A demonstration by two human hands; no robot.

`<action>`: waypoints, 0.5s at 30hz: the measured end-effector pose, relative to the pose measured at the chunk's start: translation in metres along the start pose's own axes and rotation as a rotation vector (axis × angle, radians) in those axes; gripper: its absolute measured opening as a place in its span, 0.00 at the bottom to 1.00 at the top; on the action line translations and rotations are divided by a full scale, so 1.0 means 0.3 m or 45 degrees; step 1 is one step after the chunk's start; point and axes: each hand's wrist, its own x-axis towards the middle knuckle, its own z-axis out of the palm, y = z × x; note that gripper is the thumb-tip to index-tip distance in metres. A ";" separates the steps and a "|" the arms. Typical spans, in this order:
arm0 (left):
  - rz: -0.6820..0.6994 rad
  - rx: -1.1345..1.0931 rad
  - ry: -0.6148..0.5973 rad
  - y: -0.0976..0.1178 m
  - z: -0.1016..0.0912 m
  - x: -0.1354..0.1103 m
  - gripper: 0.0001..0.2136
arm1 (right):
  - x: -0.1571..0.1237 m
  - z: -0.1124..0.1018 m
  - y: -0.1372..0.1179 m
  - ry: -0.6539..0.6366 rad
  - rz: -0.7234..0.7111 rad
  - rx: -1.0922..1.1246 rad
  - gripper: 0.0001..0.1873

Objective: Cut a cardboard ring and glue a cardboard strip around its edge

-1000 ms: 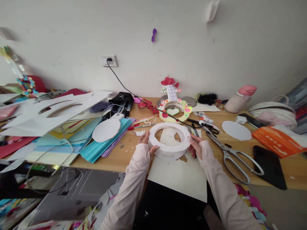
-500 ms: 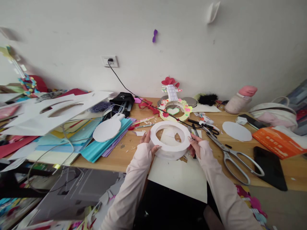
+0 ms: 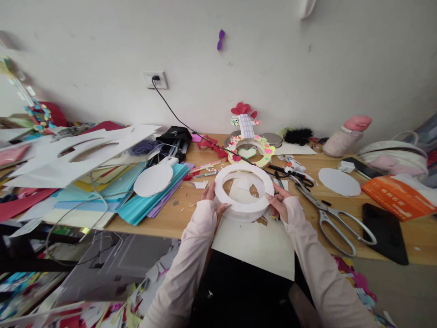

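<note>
A thick white paper ring (image 3: pixel 244 208) is held level over a cream sheet (image 3: pixel 254 243) at the table's front edge. My left hand (image 3: pixel 213 200) grips its left side, thumb on the near rim and fingers round the outside. On the right side my right hand (image 3: pixel 278 201) is closed on the rim, with the thumb near the top face and some fingers hidden behind the wall. Just behind the ring stands a decorated cream ring (image 3: pixel 263 160) with hearts and flowers on it. A black cord (image 3: pixel 201 137) runs down behind the white ring.
Large silver scissors (image 3: pixel 329 214) and a black phone (image 3: pixel 384 232) lie to the right, near an orange tissue pack (image 3: pixel 398 196). White paper discs (image 3: pixel 339 181) lie on both sides. Stacked coloured paper (image 3: pixel 153 193) and cut white sheets (image 3: pixel 44 159) cover the left.
The head view has tilted down slightly, so the wall sits higher. Both hands keep hold of the white ring; my right fingers have shifted a little on its rim.
</note>
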 end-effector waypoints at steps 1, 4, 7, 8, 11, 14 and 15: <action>0.021 -0.010 0.005 0.001 -0.004 -0.005 0.43 | -0.003 -0.003 0.000 -0.006 -0.003 -0.007 0.60; 0.056 0.002 -0.002 0.001 -0.016 -0.017 0.44 | -0.011 -0.008 0.001 -0.020 -0.006 -0.018 0.58; 0.032 0.056 -0.039 -0.003 -0.028 -0.025 0.46 | -0.015 -0.011 0.002 -0.016 -0.007 -0.032 0.56; 0.022 0.072 -0.048 -0.005 -0.031 -0.027 0.46 | -0.016 -0.011 0.002 -0.013 -0.007 -0.037 0.56; -0.005 0.102 -0.054 -0.009 -0.036 -0.031 0.46 | -0.018 -0.012 0.000 -0.012 -0.009 -0.053 0.55; -0.005 0.129 -0.059 -0.024 -0.036 -0.029 0.44 | -0.020 -0.012 -0.002 -0.013 0.004 -0.060 0.54; 0.005 0.139 -0.065 -0.035 -0.036 -0.025 0.45 | -0.021 -0.012 -0.003 -0.012 0.008 -0.056 0.55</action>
